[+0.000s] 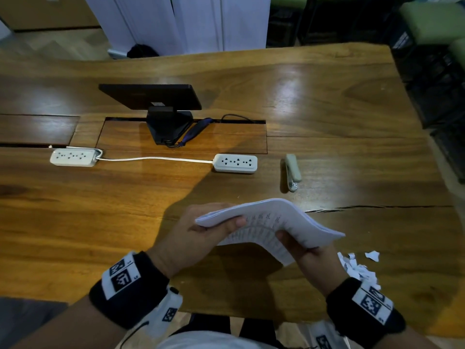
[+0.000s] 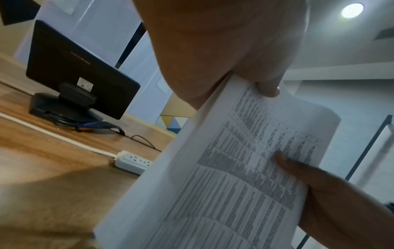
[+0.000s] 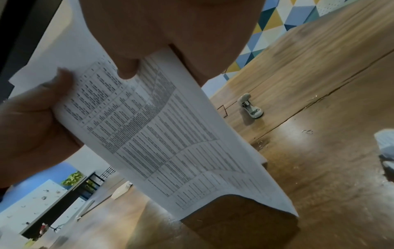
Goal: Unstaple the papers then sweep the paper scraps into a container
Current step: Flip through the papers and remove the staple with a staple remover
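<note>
A thick stack of printed papers [image 1: 271, 220] is held above the table, bent into an arch. My left hand [image 1: 201, 235] grips its left end with the thumb on top. My right hand [image 1: 304, 250] grips the right end from below, thumb on the printed page. The tables of text on the papers [image 2: 234, 176] show in the left wrist view, and the papers [image 3: 162, 128] fill the right wrist view too. A pile of white paper scraps [image 1: 357, 268] lies on the table beside my right wrist. No staple is visible in the stack.
A pale green stapler [image 1: 292, 175] lies beyond the papers, and the stapler [image 3: 250, 107] shows in the right wrist view. Two white power strips [image 1: 235, 163] [image 1: 73, 157] joined by a cord lie further back. A black monitor [image 1: 151, 96] stands on its base. The wooden table's [image 1: 100, 222] near edge is at my waist.
</note>
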Demonstrator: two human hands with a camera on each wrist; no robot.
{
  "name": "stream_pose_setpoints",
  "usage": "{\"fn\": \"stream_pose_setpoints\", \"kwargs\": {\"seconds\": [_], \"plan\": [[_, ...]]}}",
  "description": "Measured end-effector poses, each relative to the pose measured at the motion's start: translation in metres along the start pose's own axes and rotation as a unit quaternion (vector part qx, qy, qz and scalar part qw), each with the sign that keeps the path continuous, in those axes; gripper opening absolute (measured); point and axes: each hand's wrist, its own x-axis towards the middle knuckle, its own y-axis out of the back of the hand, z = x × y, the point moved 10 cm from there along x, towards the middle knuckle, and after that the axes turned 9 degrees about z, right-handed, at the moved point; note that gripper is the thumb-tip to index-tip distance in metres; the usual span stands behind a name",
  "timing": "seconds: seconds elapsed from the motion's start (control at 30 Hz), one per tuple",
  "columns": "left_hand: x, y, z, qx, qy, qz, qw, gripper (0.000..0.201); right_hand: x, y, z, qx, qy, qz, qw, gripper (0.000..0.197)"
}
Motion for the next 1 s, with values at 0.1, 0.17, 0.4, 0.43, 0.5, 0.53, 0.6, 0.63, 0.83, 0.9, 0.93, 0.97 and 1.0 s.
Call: {"fn": "stream_pose_setpoints", "kwargs": {"seconds": [0.1, 0.17, 0.4, 0.43, 0.5, 0.53, 0.6, 0.63, 0.83, 0.9, 0.93, 0.97, 1.0], "plan": [[0.002, -0.001, 0.010, -0.002, -0.016, 0.012, 1.000, 0.023, 0.002, 0.000, -0.012, -0.008, 0.027, 0.008, 1.000, 0.019], [0.004, 0.002, 0.024, 0.002, -0.050, 0.013, 0.999, 0.023, 0.002, 0.003, -0.017, -0.015, 0.045, 0.007, 0.999, 0.021], [0.012, -0.003, 0.002, -0.045, 0.002, 0.046, 0.998, 0.025, 0.000, -0.001, 0.002, -0.040, 0.012, 0.039, 0.998, 0.017], [0.011, -0.005, -0.010, -0.066, 0.041, 0.067, 0.995, 0.029, 0.002, -0.003, 0.008, -0.045, -0.007, 0.043, 0.998, 0.019], [0.012, -0.007, -0.024, -0.082, 0.077, 0.096, 0.989, 0.032, 0.008, -0.002, 0.013, -0.026, -0.027, 0.056, 0.998, 0.013], [0.014, -0.006, -0.027, -0.081, 0.083, 0.105, 0.988, 0.031, 0.009, -0.001, 0.011, -0.009, -0.025, 0.061, 0.998, 0.012], [0.017, -0.003, -0.026, -0.062, 0.076, 0.115, 0.988, 0.033, 0.013, 0.003, 0.002, -0.013, 0.005, 0.070, 0.997, 0.018], [0.018, -0.001, -0.024, -0.054, 0.074, 0.118, 0.989, 0.035, 0.015, 0.007, -0.003, -0.031, 0.030, 0.077, 0.996, 0.019], [0.021, 0.013, 0.018, -0.012, -0.025, 0.070, 0.997, 0.038, 0.015, 0.019, -0.017, -0.003, 0.053, 0.072, 0.996, 0.023], [0.025, 0.014, 0.019, -0.010, -0.024, 0.018, 1.000, 0.053, 0.014, 0.023, -0.018, 0.037, 0.034, 0.071, 0.996, 0.025], [0.027, 0.013, 0.014, -0.021, 0.003, -0.009, 1.000, 0.061, 0.014, 0.026, -0.017, 0.054, 0.019, 0.069, 0.996, 0.026], [0.029, 0.011, 0.008, -0.027, 0.035, -0.034, 0.998, 0.061, 0.014, 0.029, -0.016, 0.067, 0.002, 0.067, 0.996, 0.027], [0.030, 0.010, 0.003, -0.027, 0.064, -0.052, 0.996, 0.054, 0.014, 0.030, -0.015, 0.080, -0.016, 0.062, 0.995, 0.027]]}}
